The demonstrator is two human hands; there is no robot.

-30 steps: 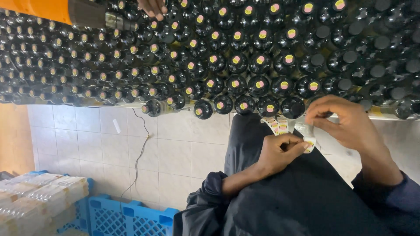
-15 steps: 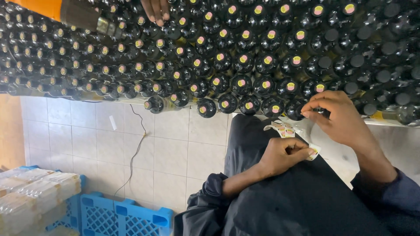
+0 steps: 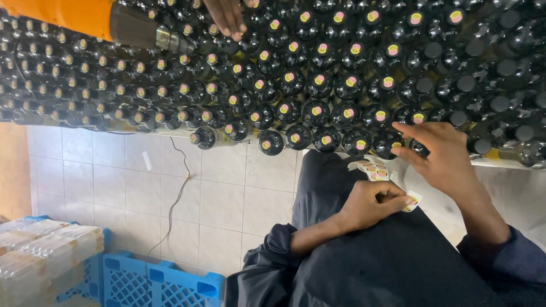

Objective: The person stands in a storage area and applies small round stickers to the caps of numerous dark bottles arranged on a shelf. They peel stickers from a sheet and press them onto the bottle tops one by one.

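Sticking round yellow-and-pink labels onto dark bottle caps, row after row.

Right hand [image 3: 443,159] reaches to a front-row bottle [image 3: 418,149], fingers loosely spread, whether holding anything I cannot tell. Left hand [image 3: 372,202] pinches the white label strip [image 3: 380,170] on the lap, its length running toward the bottles. Another person's hand [image 3: 227,16] touches caps farther back.

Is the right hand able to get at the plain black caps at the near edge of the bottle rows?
Probably yes: the right hand already has its fingers at a near-edge bottle, and plain black caps sit beside it, nothing between.
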